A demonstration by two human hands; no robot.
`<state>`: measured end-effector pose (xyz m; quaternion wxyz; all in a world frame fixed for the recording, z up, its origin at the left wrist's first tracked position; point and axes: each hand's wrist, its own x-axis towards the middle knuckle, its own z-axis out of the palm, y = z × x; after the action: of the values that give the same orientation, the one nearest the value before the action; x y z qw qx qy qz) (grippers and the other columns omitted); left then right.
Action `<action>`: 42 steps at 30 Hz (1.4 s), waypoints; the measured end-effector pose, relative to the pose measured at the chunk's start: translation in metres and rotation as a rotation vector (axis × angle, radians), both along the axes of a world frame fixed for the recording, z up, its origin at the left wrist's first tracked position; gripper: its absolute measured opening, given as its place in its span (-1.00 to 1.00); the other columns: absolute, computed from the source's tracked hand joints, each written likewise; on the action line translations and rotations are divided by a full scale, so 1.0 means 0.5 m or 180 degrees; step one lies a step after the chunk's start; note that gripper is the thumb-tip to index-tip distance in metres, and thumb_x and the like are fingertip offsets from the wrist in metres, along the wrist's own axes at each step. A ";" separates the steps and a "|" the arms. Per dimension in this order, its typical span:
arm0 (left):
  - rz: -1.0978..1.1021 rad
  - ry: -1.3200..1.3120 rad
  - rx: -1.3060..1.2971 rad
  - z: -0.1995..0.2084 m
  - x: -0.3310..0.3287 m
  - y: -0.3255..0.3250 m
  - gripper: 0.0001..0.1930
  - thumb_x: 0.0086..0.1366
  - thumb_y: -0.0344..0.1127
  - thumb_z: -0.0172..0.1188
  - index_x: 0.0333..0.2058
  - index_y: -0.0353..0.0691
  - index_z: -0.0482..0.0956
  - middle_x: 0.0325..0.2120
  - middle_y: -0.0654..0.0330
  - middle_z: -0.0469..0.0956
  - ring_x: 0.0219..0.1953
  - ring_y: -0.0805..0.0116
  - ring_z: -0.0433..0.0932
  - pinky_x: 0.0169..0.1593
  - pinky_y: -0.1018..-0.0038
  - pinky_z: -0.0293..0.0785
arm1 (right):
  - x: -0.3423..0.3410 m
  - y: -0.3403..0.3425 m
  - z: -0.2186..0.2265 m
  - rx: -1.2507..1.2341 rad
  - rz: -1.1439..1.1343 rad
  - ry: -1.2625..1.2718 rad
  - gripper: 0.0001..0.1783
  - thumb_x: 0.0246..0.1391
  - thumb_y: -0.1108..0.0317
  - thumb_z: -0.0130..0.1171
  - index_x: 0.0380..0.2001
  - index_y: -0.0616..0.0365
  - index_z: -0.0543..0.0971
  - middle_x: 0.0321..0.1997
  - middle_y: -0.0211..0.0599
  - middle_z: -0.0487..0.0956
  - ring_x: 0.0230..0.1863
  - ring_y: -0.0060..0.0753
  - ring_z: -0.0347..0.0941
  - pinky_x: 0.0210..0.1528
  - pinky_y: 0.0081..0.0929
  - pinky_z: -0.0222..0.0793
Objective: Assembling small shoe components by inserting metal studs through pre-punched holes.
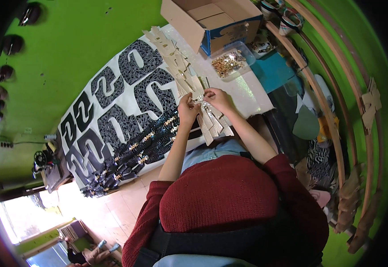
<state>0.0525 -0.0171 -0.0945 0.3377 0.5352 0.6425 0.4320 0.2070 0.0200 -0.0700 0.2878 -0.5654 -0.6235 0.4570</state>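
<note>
At the near edge of the table [252, 86], both my hands are closed on a glittery cream strip piece [200, 99] gathered like a bow. My left hand [187, 112] pinches its left side, and my right hand [218, 99] pinches its upper right side. Loose sparkly tails [212, 123] fan out below my fingers and hang over the table edge toward my lap. Beyond my hands runs a long row of overlapping beige pieces [175, 60], a few with gold bits on them. My fingertips hide part of the gathered middle.
A clear plastic tub [250, 59] of gold ornaments stands right of the beige row, before an open cardboard box [232, 33]. Black patterned cut-outs [154, 95] and dark strips with gold bits [131, 153] cover the left. Curved wooden rails [318, 89] stand at right.
</note>
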 end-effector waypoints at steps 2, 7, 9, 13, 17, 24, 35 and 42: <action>-0.0139 0.0211 0.0032 0.012 0.002 0.002 -0.41 -0.12 -0.47 0.33 -0.03 -0.38 0.38 -0.11 -0.02 0.44 -0.39 0.37 0.54 -0.35 0.54 0.50 | 0.006 0.000 -0.006 -0.0028 -0.0006 -0.0102 -0.65 -0.14 0.31 0.27 -0.21 0.14 0.54 -0.37 -0.41 0.60 -0.33 -0.54 0.53 -0.27 -0.62 0.40; -0.0356 0.0582 -0.0043 0.049 -0.003 0.000 -0.39 -0.18 -0.42 0.39 -0.06 -0.36 0.42 -0.05 -0.07 0.38 -0.33 0.27 0.55 -0.32 0.50 0.51 | 0.007 -0.004 -0.017 -0.0018 -0.0360 0.0302 -0.69 -0.20 0.46 0.28 -0.28 0.25 0.55 -0.40 -0.25 0.60 -0.39 -0.48 0.52 -0.32 -0.57 0.43; -0.0376 0.0632 -0.0344 0.067 -0.004 -0.005 -0.36 -0.21 -0.41 0.41 -0.05 -0.32 0.42 0.01 -0.09 0.32 -0.29 0.21 0.54 -0.29 0.49 0.51 | 0.010 0.001 -0.032 -0.0051 -0.0435 0.0350 -0.69 -0.20 0.49 0.27 -0.27 0.26 0.55 -0.40 -0.26 0.60 -0.39 -0.50 0.52 -0.32 -0.59 0.43; -0.0491 0.1271 0.0102 0.051 -0.014 -0.017 -0.36 -0.18 -0.35 0.39 -0.02 -0.21 0.42 0.08 -0.11 0.21 -0.08 0.04 0.41 -0.03 0.31 0.37 | 0.008 0.001 -0.061 0.0049 -0.0397 0.0478 -0.70 -0.16 0.46 0.25 -0.26 0.25 0.55 -0.38 -0.29 0.60 -0.38 -0.55 0.51 -0.30 -0.63 0.42; -0.0583 0.1918 0.0071 0.039 -0.005 -0.033 -0.32 -0.10 -0.01 0.31 0.04 -0.08 0.38 0.15 -0.04 0.15 0.17 -0.11 0.05 0.11 0.02 0.05 | 0.006 -0.011 -0.017 0.0024 -0.0361 0.0311 -0.71 -0.12 0.45 0.23 -0.25 0.25 0.54 -0.38 -0.32 0.60 -0.37 -0.61 0.51 -0.28 -0.67 0.41; -0.0640 0.2318 0.0154 0.030 0.001 -0.048 -0.18 -0.06 0.15 0.23 0.18 0.01 0.18 0.24 -0.05 -0.04 0.23 -0.22 -0.12 0.12 -0.09 -0.12 | 0.007 -0.008 -0.024 -0.0141 -0.0410 0.0786 -0.75 -0.13 0.56 0.18 -0.27 0.28 0.54 -0.37 -0.30 0.59 -0.37 -0.58 0.50 -0.31 -0.64 0.42; -0.0362 0.2158 0.0554 0.051 -0.018 -0.051 -0.29 0.04 0.02 0.19 0.13 -0.16 0.22 0.21 0.03 0.06 0.23 -0.06 -0.03 0.13 -0.01 -0.08 | 0.025 0.015 -0.010 -0.0760 -0.0149 0.1383 -0.76 -0.12 0.53 0.19 -0.28 0.19 0.55 -0.36 -0.39 0.55 -0.29 -0.62 0.44 -0.23 -0.70 0.37; -0.0322 -0.1455 -0.0296 0.031 -0.046 -0.030 -0.45 0.18 -0.37 0.15 0.10 -0.26 0.13 -0.32 0.08 0.47 -0.44 0.48 0.50 -0.38 0.52 0.46 | -0.002 0.006 0.031 -0.1470 -0.0078 0.2288 -0.72 -0.04 0.54 0.13 -0.18 0.18 0.45 -0.27 -0.42 0.50 -0.25 -0.65 0.41 -0.18 -0.73 0.35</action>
<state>0.0296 -0.0324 -0.0788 0.5199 0.4389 0.5410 0.4943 0.2058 0.0230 -0.0544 0.3581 -0.4271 -0.3580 0.7491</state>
